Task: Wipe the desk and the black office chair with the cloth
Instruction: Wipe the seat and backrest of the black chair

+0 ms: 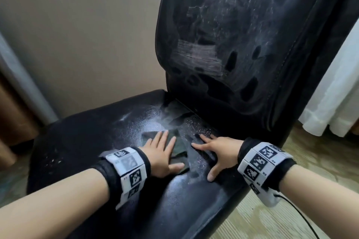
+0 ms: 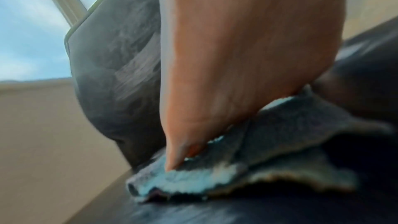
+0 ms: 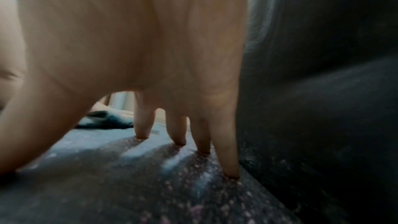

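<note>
The black office chair's seat [image 1: 93,141] fills the middle of the head view, dusty with pale specks, and its backrest [image 1: 242,35] rises behind with smeared white streaks. A dark grey-green cloth [image 1: 179,146] lies flat on the seat. My left hand [image 1: 162,151] presses on it with straight fingers; in the left wrist view the cloth [image 2: 280,142] bunches under the left hand [image 2: 226,74]. My right hand [image 1: 215,149] rests flat on the bare seat just right of the cloth, fingers spread. The right wrist view shows its fingertips [image 3: 231,171] touching the speckled seat [image 3: 150,185] beside the backrest [image 3: 323,91].
A beige wall [image 1: 87,35] stands behind and left of the chair. A white curtain [image 1: 334,93] hangs at the right. Patterned carpet [image 1: 310,180] lies below the seat's right edge, with a black cable [image 1: 299,215] trailing from my right wrist band.
</note>
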`<state>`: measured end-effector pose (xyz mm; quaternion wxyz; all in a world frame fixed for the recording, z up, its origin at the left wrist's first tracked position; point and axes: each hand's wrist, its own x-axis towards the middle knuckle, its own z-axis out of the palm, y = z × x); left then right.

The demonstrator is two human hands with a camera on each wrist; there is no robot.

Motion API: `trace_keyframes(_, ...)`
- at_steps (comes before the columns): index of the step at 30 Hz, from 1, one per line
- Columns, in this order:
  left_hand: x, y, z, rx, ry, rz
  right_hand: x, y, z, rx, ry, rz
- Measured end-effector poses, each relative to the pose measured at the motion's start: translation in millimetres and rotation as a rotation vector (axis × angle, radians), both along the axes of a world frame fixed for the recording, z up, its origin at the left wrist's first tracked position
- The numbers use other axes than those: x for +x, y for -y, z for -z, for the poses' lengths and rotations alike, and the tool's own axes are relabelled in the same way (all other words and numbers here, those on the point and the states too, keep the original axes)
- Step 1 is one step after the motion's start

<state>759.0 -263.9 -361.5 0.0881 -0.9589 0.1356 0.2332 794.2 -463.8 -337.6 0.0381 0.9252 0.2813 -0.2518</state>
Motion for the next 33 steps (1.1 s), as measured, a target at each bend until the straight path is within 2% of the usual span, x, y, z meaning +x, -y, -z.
trace_keyframes(3,-46.4,28.9,2.5,-0.052,-0.048,0.172,0.4,-1.1,0.2,-0.014,0.026,-0.017)
trace_keyframes(5,-58.9,38.0,5.9,-0.059,-0.026,0.227,0.6,-0.9,-0.1,-0.007,0.034,-0.023)
trace_keyframes(12,-0.5,24.3,0.5,-0.163,0.031,0.135,-9.3,13.7,-13.6,-0.004,0.006,0.039)
trace_keyframes(17,0.4,-6.4,-12.4,-0.316,-0.034,0.094,-23.3,-6.7,-20.3,0.148,0.129,-0.073)
trace_keyframes(20,2.7,-39.2,-16.8,-0.274,-0.035,0.073,-23.6,-37.0,-10.1,0.159,0.109,-0.189)
trace_keyframes(25,-9.8,-58.7,-3.1,-0.243,-0.098,0.079,-16.0,-62.8,7.9,0.055,0.063,-0.21)
trace_keyframes(33,-9.2,-56.6,-7.0,-0.203,-0.112,0.068,-38.2,-35.5,11.9,-0.032,0.078,-0.199)
